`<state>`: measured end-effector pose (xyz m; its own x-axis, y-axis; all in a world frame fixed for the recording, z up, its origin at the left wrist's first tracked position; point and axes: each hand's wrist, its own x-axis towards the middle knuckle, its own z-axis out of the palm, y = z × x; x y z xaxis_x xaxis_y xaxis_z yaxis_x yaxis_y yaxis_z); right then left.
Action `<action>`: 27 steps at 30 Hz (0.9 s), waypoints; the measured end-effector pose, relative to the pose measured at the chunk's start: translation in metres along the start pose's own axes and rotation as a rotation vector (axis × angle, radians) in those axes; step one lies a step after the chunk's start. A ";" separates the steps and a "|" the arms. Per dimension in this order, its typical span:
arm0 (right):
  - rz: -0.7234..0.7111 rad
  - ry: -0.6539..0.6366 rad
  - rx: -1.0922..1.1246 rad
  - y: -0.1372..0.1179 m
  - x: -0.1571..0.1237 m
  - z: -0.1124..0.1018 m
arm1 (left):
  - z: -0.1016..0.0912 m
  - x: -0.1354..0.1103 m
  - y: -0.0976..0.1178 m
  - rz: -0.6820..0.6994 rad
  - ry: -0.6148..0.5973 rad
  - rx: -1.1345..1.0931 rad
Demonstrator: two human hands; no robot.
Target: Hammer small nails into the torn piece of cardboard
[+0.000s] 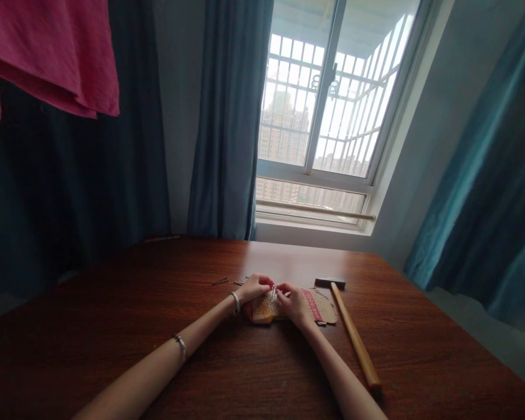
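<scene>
My left hand (pixel 256 287) and my right hand (pixel 292 300) meet near the middle of the table, fingertips pinched. A small, thin, light-coloured item (pixel 274 290) shows between them, too fine for me to name. Under the hands lies a flat beige piece with dark dots (pixel 262 307), its lower left edge yellowish. A red patterned band (pixel 312 304) crosses its right part, beside a tan section with a row of short slanted marks. The hands cover much of its middle. Thin dark nail-like rods (pixel 220 281) lie left of my left hand.
A hammer with a dark head and wooden handle (pixel 354 332) lies right of the beige piece, handle toward me. The brown wooden table (pixel 192 379) reaches toward a barred window (pixel 315 105). Blue curtains (pixel 227 116) hang around; a pink cloth (pixel 52 52) hangs upper left.
</scene>
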<state>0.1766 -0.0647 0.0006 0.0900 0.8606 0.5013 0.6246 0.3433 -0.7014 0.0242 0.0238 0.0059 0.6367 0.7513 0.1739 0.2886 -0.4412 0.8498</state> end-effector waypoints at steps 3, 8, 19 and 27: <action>-0.004 -0.009 -0.009 0.001 0.000 0.000 | -0.001 -0.003 0.004 0.028 -0.010 -0.011; -0.014 -0.024 -0.024 -0.001 -0.001 -0.001 | 0.001 -0.011 0.019 0.092 -0.013 0.012; -0.012 -0.045 -0.057 0.003 -0.002 0.001 | 0.017 -0.013 0.018 0.174 0.142 0.149; -0.006 -0.037 -0.077 0.004 -0.003 0.001 | 0.017 -0.012 0.011 0.187 0.180 0.150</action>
<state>0.1782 -0.0653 -0.0041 0.0581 0.8724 0.4853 0.6830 0.3198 -0.6567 0.0314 0.0019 0.0044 0.5557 0.7190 0.4174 0.2891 -0.6378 0.7139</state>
